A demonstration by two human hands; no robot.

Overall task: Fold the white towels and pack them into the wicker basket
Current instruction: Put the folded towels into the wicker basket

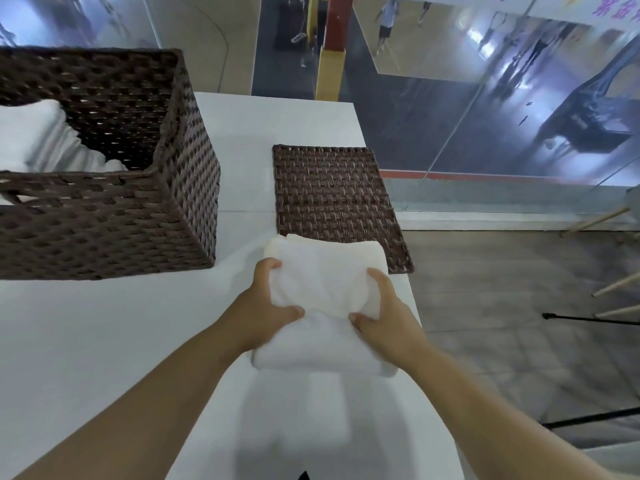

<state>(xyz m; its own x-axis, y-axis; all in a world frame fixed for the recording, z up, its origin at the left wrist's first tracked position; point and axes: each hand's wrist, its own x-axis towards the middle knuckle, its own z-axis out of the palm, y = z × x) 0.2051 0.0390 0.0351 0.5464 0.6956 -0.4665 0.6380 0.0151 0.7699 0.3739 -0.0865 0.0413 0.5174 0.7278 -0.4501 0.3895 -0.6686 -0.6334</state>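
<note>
Left hand [268, 299] and right hand [384, 310] both grip folded white towel [322, 289], fingers curled in. Wicker basket [104, 216] at 10 o'clock, towels inside.

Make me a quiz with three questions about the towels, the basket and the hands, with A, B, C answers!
1. Where is the flat woven lid?
A. On the basket
B. On the table, right of the basket
C. On the floor

2. What colour is the wicker basket?
A. Dark brown
B. White
C. Red

3. What are the hands doing?
A. Hanging idle
B. Lifting the lid
C. Both gripping the folded towel

Answers:
1 B, the lid lies on the white table beside the basket.
2 A, its weave is dark brown.
3 C, the left hand and right hand curl round the towel.
</note>
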